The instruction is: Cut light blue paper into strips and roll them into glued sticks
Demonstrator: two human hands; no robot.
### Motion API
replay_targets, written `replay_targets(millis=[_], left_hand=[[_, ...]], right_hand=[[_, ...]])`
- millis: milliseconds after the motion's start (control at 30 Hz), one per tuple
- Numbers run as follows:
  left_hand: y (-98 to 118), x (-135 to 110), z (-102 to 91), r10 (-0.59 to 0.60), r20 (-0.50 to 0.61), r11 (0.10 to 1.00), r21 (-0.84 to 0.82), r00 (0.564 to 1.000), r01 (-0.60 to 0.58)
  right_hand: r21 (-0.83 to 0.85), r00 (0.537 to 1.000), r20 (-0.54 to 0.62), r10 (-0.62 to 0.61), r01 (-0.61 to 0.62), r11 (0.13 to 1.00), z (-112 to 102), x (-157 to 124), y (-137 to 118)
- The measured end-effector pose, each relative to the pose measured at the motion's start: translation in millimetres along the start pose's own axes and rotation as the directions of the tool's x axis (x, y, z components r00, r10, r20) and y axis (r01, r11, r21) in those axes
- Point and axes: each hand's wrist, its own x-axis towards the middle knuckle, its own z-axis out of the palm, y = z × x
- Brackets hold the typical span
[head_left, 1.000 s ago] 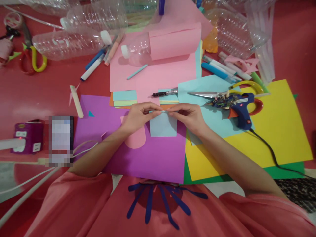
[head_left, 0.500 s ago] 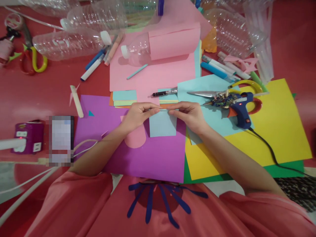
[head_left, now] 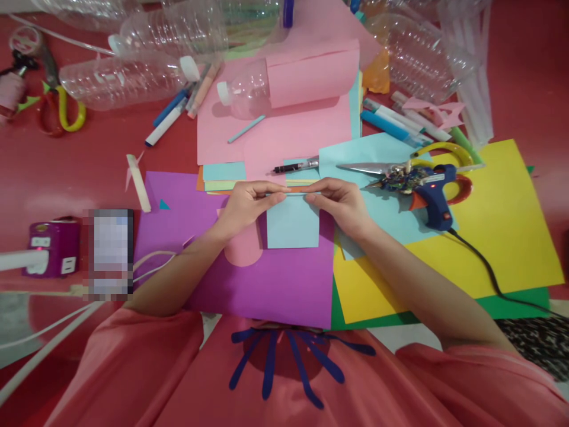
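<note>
A small light blue paper square (head_left: 293,224) lies on a purple sheet (head_left: 267,284) in front of me. My left hand (head_left: 249,204) pinches the left end of its rolled or folded top edge. My right hand (head_left: 340,201) pinches the right end of the same edge. Both hands have their fingers closed on the paper. A pink cut-out (head_left: 243,252) lies half under my left wrist.
A blue glue gun (head_left: 429,193) with a black cord rests on scissors (head_left: 391,169) to the right, over light blue and yellow sheets (head_left: 502,237). Pink paper (head_left: 275,133), a pen (head_left: 296,166), markers and clear plastic bottles (head_left: 128,74) lie beyond. A phone (head_left: 110,252) and purple box (head_left: 48,246) sit at left.
Both hands have shifted slightly away from me with the blue paper's top edge, and more of the square shows below my fingers.
</note>
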Motion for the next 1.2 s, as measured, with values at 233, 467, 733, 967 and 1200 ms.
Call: replay_targets(millis=[233, 467, 733, 967, 1200], left_hand=[[-1.9, -0.1, 1.7, -0.008, -0.016, 0.998, -0.07, 1.0, 0.007], [0.0, -2.4, 3.0, 0.003, -0.016, 0.999, -0.044, 1.0, -0.004], [3.4, -7.9, 7.7, -0.01, 0.019, 0.999, 0.03, 1.0, 0.009], [2.0, -4.2, 5.0, -0.02, 0.1, 0.997, 0.083, 0.995, 0.011], [-0.5, -2.9, 3.4, -0.021, 0.102, 0.991, 0.132, 0.995, 0.008]], right_hand=[[-0.011, 0.999, -0.032, 0.01, -0.01, 1.0, 1.1, 0.3, -0.8], [-0.047, 1.0, -0.008, 0.001, -0.001, 0.999, -0.1, -0.9, 1.3], [-0.205, 1.0, -0.014, -0.012, 0.009, 0.979, 2.6, -2.9, 1.2], [-0.201, 0.999, -0.002, -0.035, 0.034, 0.979, 2.0, -3.3, 3.0], [-0.195, 0.998, 0.027, -0.063, 0.067, 0.979, -1.1, -2.7, 4.3]])
